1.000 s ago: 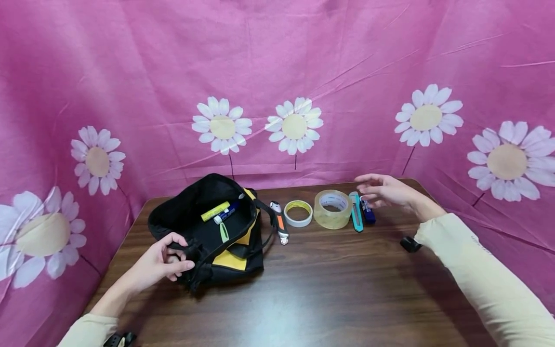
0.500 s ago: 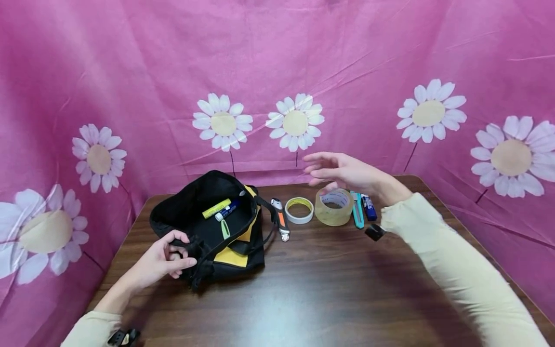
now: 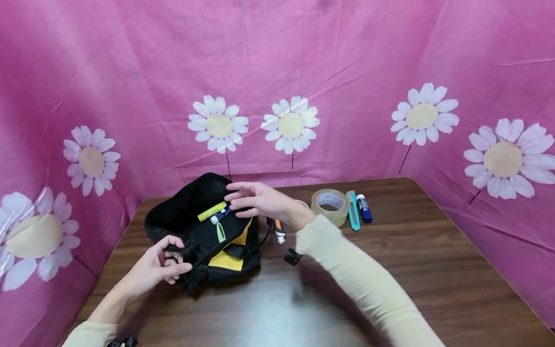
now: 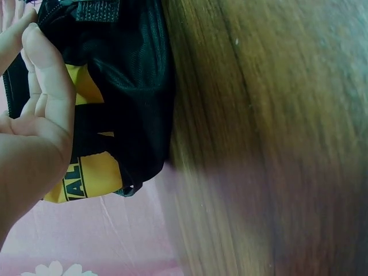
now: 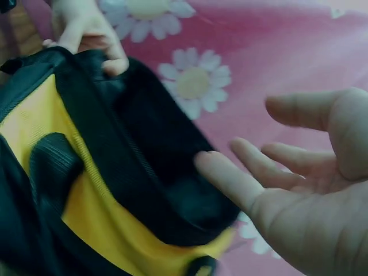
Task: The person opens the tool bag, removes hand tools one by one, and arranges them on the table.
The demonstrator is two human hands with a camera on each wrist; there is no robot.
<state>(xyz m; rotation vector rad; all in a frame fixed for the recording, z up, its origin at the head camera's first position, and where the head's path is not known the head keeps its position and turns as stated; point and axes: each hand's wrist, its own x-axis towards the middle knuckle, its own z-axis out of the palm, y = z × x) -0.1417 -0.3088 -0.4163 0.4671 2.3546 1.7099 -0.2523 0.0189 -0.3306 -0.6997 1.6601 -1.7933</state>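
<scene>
Left sleeve (image 3: 93, 335) and right sleeve (image 3: 364, 274), both cream cloth, nearest the head camera. Left hand (image 3: 158, 265): fingers curled, pinching the near-left edge of the bag (image 3: 173, 212). Bag sits on the table's left part, mouth open, soft black fabric slumping into folds. Yellow panels (image 3: 226, 261) on its side look woven in the right wrist view; left wrist view shows partial black lettering on yellow, plus ribbed black webbing (image 4: 98, 11).

Inside the bag: a pale green oblong item (image 3: 221, 232), exact type unclear; a blue-and-white glue stick (image 3: 220, 215), partly hidden; a smooth yellow cylinder (image 3: 212, 211) beside it. Right hand (image 3: 262, 200): over the bag's right side, fingers spread apart, holding nothing.

Right of the bag: grey-and-orange utility knife (image 3: 279, 231), partly behind the right arm; clear packing tape roll (image 3: 338, 219), thick glossy ring; flat turquoise box cutter (image 3: 353, 212); dark blue glue stick (image 3: 364, 209), white-ended cylinder. Table (image 3: 433, 250) is brown wood grain, glossy near the front. Beyond it, pink backdrop cloth (image 3: 347, 96), creased, printed with white daisies.
</scene>
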